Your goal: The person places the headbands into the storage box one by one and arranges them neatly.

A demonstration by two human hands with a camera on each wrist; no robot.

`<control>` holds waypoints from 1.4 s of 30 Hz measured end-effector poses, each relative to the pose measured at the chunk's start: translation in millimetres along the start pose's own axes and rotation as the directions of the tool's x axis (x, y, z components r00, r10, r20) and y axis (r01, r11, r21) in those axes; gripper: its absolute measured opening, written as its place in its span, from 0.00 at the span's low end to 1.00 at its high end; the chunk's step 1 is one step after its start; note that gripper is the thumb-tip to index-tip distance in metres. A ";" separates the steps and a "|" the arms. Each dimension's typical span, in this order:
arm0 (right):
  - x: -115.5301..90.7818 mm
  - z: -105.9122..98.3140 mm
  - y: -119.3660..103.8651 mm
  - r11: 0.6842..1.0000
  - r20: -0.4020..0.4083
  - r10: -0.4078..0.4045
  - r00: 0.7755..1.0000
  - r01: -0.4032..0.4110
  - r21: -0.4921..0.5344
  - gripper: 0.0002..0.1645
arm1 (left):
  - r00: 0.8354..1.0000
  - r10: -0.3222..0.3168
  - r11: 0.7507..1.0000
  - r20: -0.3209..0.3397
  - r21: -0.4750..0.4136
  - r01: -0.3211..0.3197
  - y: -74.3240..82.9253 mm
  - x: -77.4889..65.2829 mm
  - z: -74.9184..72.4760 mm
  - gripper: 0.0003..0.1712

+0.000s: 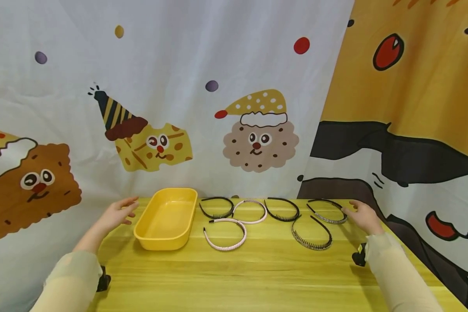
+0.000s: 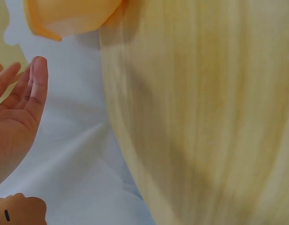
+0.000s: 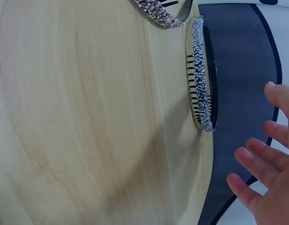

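Observation:
My left hand [image 1: 118, 213] hovers left of the yellow basin [image 1: 165, 242], its fingers loosely extended and holding nothing. Over at the right, my right hand [image 1: 363, 216] is nearest to a silver glittery headband [image 1: 333, 221]; in the right wrist view a gap shows between the spread fingers and that headband [image 3: 201, 75]. Just in front lies another glittery headband [image 1: 312, 245] with black teeth. Two black headbands [image 1: 282, 219] [image 1: 218, 216] and two pink headbands [image 1: 253, 222] [image 1: 226, 248] are on the table between the basin and the glittery ones.
The wooden table [image 1: 234, 281] ends at a white curtain [image 1: 160, 56] printed with cartoon snacks. A dark printed patch [image 3: 243, 56] of the curtain is beside the table's edge in the right wrist view. Small black devices [image 1: 103, 279] are strapped at both wrists.

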State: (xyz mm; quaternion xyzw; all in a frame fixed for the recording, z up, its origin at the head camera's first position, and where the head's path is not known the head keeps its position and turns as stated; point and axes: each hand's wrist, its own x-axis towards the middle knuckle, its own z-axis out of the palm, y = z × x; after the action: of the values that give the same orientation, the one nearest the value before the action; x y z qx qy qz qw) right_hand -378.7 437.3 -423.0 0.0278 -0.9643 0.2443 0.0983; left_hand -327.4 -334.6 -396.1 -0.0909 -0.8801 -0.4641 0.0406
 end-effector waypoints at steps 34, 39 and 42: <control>-1.7 19.0 5.1 0.887 0.053 0.336 0.941 -0.334 0.318 0.44 | 0.992 -0.107 0.982 0.067 -0.151 0.116 -20.1 -9.9 16.5 0.37; -1.0 20.5 8.4 0.859 0.041 0.375 0.926 -0.364 0.360 0.45 | 0.988 -0.107 0.977 0.107 -0.175 0.124 -22.2 -9.8 16.1 0.36; -0.1 21.1 7.7 0.826 0.049 0.395 0.917 -0.378 0.417 0.45 | 0.985 -0.110 0.975 0.135 -0.176 0.133 -21.2 -11.6 13.9 0.38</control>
State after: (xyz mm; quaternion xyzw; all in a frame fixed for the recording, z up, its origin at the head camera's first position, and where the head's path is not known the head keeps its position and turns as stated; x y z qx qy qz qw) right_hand -383.1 434.1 -444.8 -0.1524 -0.8726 0.4605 0.0576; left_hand -320.1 -336.2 -422.9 -0.0689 -0.8381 -0.5387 -0.0513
